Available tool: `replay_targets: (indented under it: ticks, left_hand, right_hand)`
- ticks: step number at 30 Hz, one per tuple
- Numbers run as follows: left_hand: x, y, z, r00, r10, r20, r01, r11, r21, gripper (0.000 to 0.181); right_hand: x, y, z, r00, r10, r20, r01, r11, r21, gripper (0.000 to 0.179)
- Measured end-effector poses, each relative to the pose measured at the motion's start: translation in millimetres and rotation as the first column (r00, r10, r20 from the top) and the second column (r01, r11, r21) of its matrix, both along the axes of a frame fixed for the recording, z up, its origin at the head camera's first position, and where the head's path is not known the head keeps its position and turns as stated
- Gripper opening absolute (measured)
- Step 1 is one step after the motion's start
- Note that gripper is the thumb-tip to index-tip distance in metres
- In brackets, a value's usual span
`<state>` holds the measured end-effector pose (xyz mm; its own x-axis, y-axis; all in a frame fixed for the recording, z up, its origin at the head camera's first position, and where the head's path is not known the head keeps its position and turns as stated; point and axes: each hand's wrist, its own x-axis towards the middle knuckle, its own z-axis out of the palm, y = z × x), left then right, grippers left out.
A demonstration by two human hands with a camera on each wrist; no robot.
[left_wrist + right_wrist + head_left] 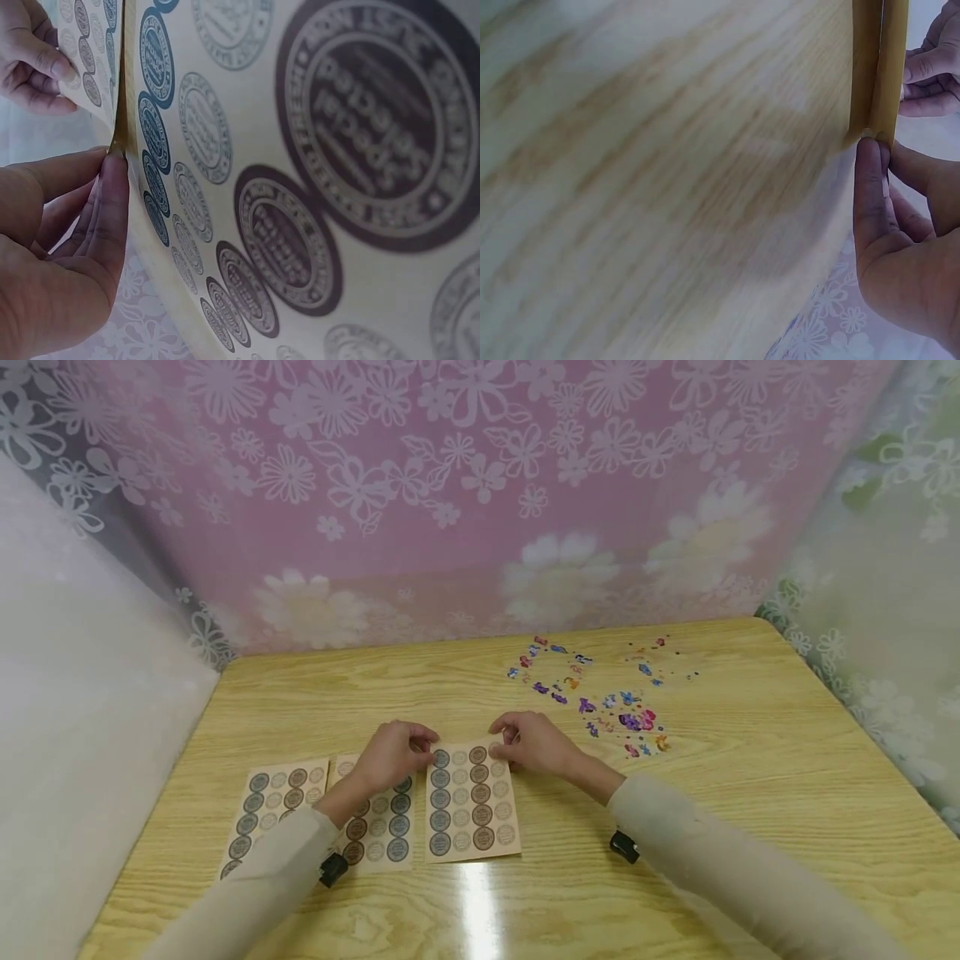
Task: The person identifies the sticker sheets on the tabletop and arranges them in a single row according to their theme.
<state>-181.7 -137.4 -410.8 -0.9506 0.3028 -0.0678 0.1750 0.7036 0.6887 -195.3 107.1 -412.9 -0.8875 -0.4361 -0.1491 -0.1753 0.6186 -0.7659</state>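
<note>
A sheet of round stickers (472, 802), with columns of blue, brown and pale circles, is held by its two far corners in the head view. The left hand (395, 753) pinches the far left corner between thumb and fingers, and the left wrist view shows this grip (75, 217) at the sheet's edge. At the far right corner the right hand (534, 743) pinches the paper; in the right wrist view its thumb and fingers (871, 195) meet on the brown edge. A second sticker sheet (378, 847) lies under the left wrist, and a third sheet (264, 797) is farther left, partly covered by the sleeve.
Small colourful flower-like pieces (633, 720) are scattered over the far right of the wooden table (720, 752). A pink flowered curtain (465, 510) hangs behind the table's far edge, with pale cloth on both sides.
</note>
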Motion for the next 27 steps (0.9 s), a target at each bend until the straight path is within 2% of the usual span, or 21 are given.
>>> replay_targets:
  ticks: [11,17,23,27]
  left_hand:
    - [1.8,-0.9,-1.5,0.999,-0.018,-0.048,0.014,0.996,-0.083,0.024]
    - [2.9,0.7,0.1,0.996,-0.038,-0.077,0.027,0.991,-0.134,0.025]
    - [4.5,2.5,0.7,0.99,-0.071,-0.123,0.043,0.974,-0.221,0.025]
    - [4.1,3.8,1.5,0.99,-0.069,-0.122,0.037,0.968,-0.247,0.024]
  right_hand:
    - [1.1,-5.6,-6.7,1.0,0.008,-0.011,-0.008,1.0,0.009,0.028]
    - [2.0,-8.2,-8.0,0.999,-0.001,-0.043,0.004,0.998,0.069,0.029]
    - [3.4,-12.0,-8.7,0.997,0.003,-0.081,0.006,0.994,0.108,0.028]
    - [6.1,-13.7,-7.1,0.991,0.018,-0.136,0.002,0.989,0.146,0.027]
